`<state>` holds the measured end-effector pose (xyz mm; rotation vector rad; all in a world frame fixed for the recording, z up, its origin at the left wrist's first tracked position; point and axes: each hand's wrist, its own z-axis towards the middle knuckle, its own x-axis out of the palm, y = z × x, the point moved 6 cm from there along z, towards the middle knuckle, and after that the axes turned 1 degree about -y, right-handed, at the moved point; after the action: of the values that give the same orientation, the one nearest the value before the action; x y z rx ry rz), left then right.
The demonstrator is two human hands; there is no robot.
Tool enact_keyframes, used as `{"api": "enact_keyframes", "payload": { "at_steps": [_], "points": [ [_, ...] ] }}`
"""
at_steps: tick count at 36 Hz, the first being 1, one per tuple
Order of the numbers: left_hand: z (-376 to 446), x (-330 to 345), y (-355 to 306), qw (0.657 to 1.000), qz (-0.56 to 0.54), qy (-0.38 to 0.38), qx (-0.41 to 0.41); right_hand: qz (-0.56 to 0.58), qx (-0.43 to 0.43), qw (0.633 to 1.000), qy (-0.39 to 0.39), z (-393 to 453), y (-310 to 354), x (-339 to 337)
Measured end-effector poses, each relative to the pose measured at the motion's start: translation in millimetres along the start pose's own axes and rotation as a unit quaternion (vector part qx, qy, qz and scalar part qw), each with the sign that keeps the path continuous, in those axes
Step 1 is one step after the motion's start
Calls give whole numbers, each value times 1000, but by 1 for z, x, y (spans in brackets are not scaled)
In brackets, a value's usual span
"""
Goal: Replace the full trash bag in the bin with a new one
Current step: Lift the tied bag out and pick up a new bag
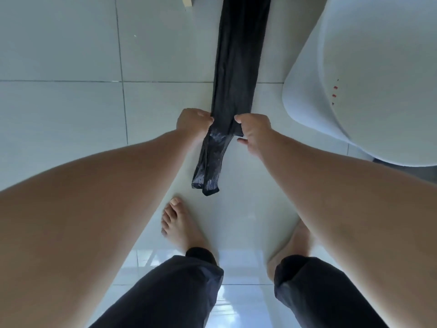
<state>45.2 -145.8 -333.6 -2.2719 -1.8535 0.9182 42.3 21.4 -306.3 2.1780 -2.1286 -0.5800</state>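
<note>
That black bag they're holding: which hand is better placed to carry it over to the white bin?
Probably the right hand: it already has a grip on the black bag, and the white bin stands on that side. The left hand is farther away.

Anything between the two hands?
Head view: only the folded black trash bag, pinched by the left hand and right hand at its edges.

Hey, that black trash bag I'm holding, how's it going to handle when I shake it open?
Probably floppy: the black trash bag hangs limp between the left hand and right hand. Likely light, since pinches hold it. Its glossy film may be slippery and cling shut.
</note>
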Motion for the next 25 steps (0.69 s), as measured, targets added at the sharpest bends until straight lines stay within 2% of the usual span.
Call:
{"api": "enact_keyframes", "payload": {
  "at_steps": [4,11,18,21,25],
  "points": [
    [-39,-8,-6,996,-55,54,-33,-32,-63,997,-40,-31,12,-15],
    [-111,-56,-29,990,-135,33,-40,-115,-141,983,-23,-110,35,-47],
    [-181,-101,-75,981,-188,26,-47,-70,-144,985,69,-187,67,-69],
    [-195,-112,-90,980,-198,30,-21,-52,-171,983,44,-212,82,-82],
    [-206,-140,-103,989,-145,-33,-10,-3,-173,984,-27,-232,99,-107]
  ]
}}
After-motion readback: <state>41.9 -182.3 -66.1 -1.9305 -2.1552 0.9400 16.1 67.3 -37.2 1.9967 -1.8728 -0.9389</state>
